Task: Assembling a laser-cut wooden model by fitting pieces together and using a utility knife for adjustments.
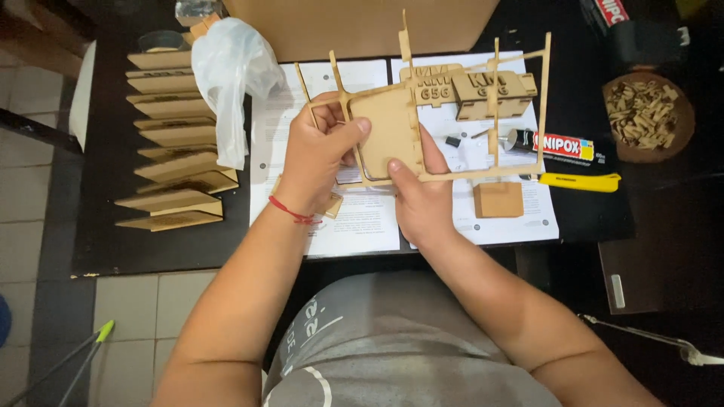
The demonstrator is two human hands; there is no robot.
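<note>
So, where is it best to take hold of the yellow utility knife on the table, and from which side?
Grip the yellow utility knife around the middle of its long handle, coming down from above. It lies flat and crosswise on the dark table, right of the papers, with open space along its near side. The right hand is closer, but it is holding the cut wooden frame sheet.

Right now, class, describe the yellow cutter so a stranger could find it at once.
Start at the white paper sheets on the dark table. At their right edge lies the yellow cutter, just below a glue tube. It is the only bright yellow, long, flat tool there.
</note>
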